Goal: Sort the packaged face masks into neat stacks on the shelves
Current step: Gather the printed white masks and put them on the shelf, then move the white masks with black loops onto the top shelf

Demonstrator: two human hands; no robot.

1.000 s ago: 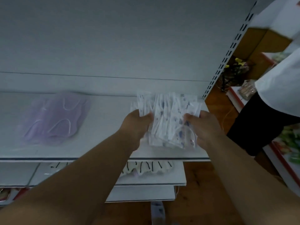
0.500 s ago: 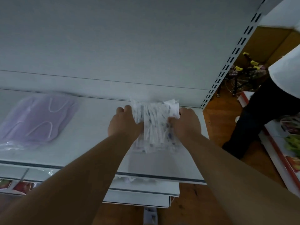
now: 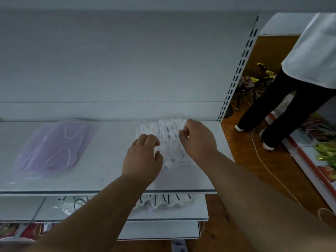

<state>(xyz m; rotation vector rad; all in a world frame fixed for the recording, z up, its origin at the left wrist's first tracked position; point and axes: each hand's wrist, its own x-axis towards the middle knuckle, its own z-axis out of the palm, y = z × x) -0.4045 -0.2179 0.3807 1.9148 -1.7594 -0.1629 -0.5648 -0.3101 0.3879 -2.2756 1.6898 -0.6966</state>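
Since a second ago the bundle of white printed mask packets (image 3: 170, 142) has gone from held up between both hands to lying on the top shelf (image 3: 112, 179), at its right end close to the slotted upright (image 3: 234, 79). Both hands have loosened off the sides.

Left hand (image 3: 143, 157): fingers curled and slightly spread, resting on the packets' left edge, not clamping. Right hand (image 3: 198, 139): thumb and forefinger look pinched at the top right corner of the packets; blur makes it hard to say whether anything is actually caught between them.

Step in hand, as I read it: squaring up the stack. Packets are fanned, far ends splayed toward the back panel (image 3: 127, 60). To do it well: palms flat on both long sides, tap edges flush, then push the whole stack back parallel to the upright. Film wrap probably slips, so press down lightly while aligning.

Purple mask pack (image 3: 54, 148) sits well left of the upright, untouched. Striped mask packs (image 3: 163, 200) sit on the lower shelf (image 3: 181, 213). A bystander's legs (image 3: 283, 110) stand right of the upright.
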